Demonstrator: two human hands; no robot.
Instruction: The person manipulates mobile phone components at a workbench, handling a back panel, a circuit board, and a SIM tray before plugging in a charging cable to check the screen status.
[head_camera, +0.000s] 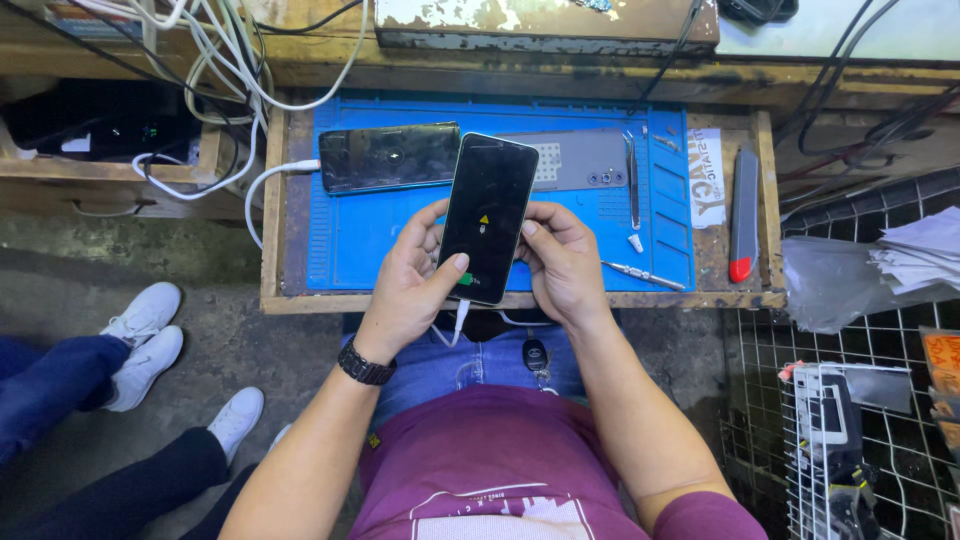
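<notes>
A black smartphone (487, 214) is held upright over the blue work mat (350, 240), its dark screen showing a small yellow mark and a green patch near the bottom. My left hand (408, 285) grips its left side, thumb pressed on the lower screen. My right hand (562, 262) holds the right edge. A white cable (459, 322) hangs from the phone's bottom end. A second dark phone (390, 157) lies flat on the mat behind, plugged into another white cable (272, 175).
Tweezers (633, 180), a small screwdriver (643, 274) and a red-tipped cutter (743, 215) lie at the mat's right. Tangled white cables (230, 60) hang at the back left. Other people's legs and white shoes (145, 335) are at the left; wire racks (850, 420) stand right.
</notes>
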